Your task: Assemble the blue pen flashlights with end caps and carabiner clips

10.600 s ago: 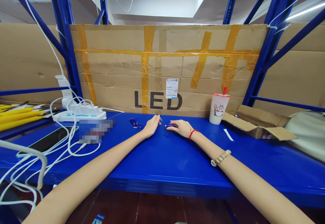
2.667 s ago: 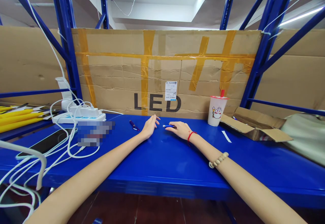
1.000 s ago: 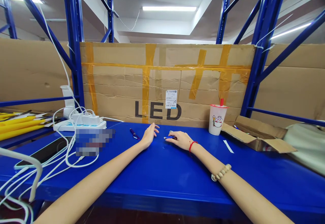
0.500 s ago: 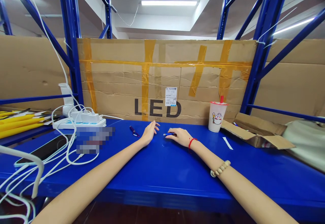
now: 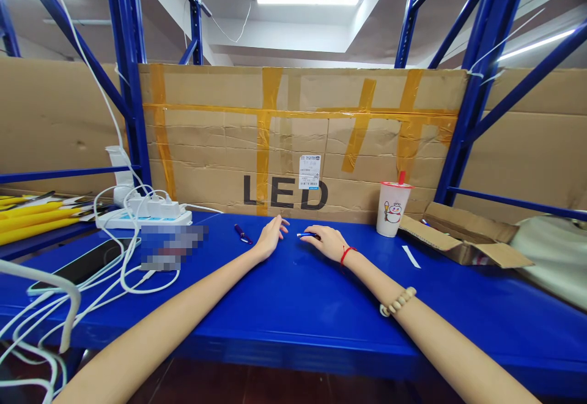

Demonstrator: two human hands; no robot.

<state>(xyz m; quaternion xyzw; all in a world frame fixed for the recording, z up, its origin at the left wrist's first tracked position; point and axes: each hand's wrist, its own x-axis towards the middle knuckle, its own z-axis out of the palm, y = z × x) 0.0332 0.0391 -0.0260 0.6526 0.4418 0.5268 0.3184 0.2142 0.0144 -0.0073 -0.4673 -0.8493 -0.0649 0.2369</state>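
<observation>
On the blue table (image 5: 293, 306), my left hand (image 5: 272, 236) rests on its edge with the fingers apart and nothing in them. A dark blue pen part (image 5: 243, 234) lies just to its left. To the right, my right hand (image 5: 326, 242) is palm down, its fingers closed on a blue pen (image 5: 308, 235) whose tip points left. Part of that pen is hidden under the fingers. A red string and a beaded bracelet are on my right arm.
A white cup (image 5: 392, 209) with a red straw stands at the back right, near a paper strip (image 5: 411, 257) and an open cardboard box (image 5: 465, 236). At left are a power strip (image 5: 147, 219), white cables and a phone (image 5: 85, 264). A large carton (image 5: 206, 147) stands behind.
The view has shifted slightly. My right fingers have moved a little over the blue pen. My left hand looks nearly the same.
</observation>
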